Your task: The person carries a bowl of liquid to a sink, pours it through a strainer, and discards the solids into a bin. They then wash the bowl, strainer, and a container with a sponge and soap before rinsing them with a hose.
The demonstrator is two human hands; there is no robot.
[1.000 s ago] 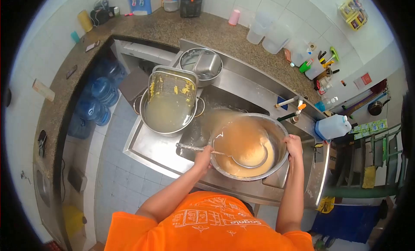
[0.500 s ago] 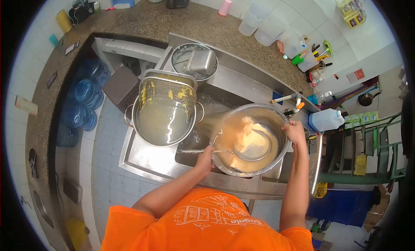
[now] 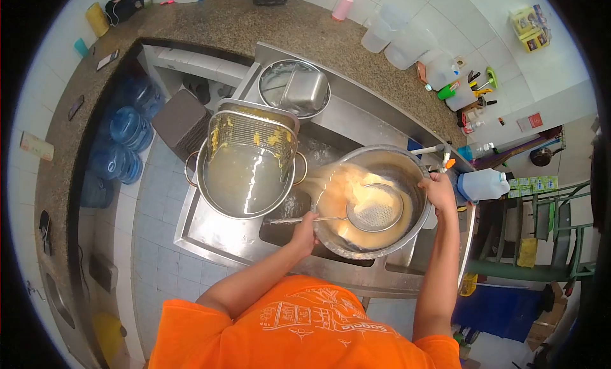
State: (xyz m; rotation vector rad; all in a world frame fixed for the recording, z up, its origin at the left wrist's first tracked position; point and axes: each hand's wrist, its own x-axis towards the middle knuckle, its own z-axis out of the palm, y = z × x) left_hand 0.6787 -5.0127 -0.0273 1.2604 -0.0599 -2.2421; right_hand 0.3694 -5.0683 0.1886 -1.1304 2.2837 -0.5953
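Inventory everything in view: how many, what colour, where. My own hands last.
Basin: one, grey, over the sink
Strainer: one, silver, inside the basin
Pot: one, silver, two handles, left of basin
Wire basket: one, silver, far side of pot
Round pan: one, silver, behind pot
Rectangular tin: one, silver, in round pan
Sink: one, silver, under the basin
Tap: one, orange handle, behind basin
Jug: one, pale blue, right of tap
Large bottles: at least four, blue, far left
Cup: one, pink, on counter
Counter: one, speckled brown, behind sink
Small items: many, mixed, back right, uncountable
Shirt: one, orange, worn
Left hand: one, bare, basin's left rim, strainer handle
Right hand: one, bare, basin's right rim
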